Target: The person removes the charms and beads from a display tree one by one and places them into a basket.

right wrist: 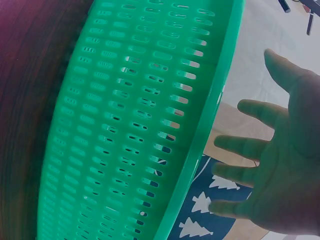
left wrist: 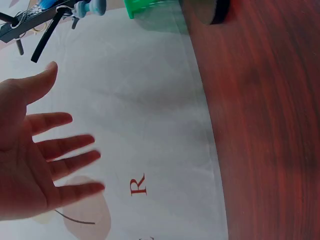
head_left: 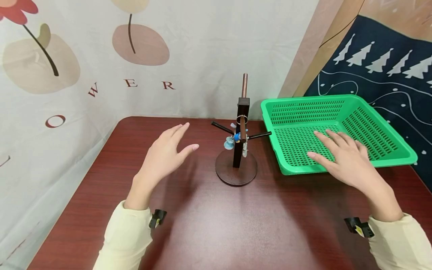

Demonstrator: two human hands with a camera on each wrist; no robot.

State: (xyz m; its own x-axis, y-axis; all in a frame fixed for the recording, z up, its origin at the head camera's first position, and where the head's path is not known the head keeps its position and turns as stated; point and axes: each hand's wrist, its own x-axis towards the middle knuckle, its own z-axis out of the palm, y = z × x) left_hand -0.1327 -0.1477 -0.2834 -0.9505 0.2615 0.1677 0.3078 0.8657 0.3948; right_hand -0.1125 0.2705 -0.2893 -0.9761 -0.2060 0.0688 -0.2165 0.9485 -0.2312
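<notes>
My left hand (head_left: 163, 153) hovers above the table, left of a dark display stand (head_left: 238, 159), its fingers extended and holding nothing. In the left wrist view its palm shows with the fingers spread. The stand has a round base, an upright post and several arms; small light-blue and bright-blue items (head_left: 229, 143) and a clear beaded-looking strand (head_left: 245, 148) hang on them, along with a thin ring-shaped band (head_left: 242, 119). My right hand (head_left: 351, 163) is held over the front of a green plastic basket (head_left: 303, 169), fingers spread, with nothing in it.
The reddish-brown wooden table (head_left: 209, 225) runs back to a printed cloth (head_left: 209, 45). A dark blue cloth with white trees (head_left: 378, 62) hangs behind the basket at the right. One stand arm reaches the basket's left rim in the head view.
</notes>
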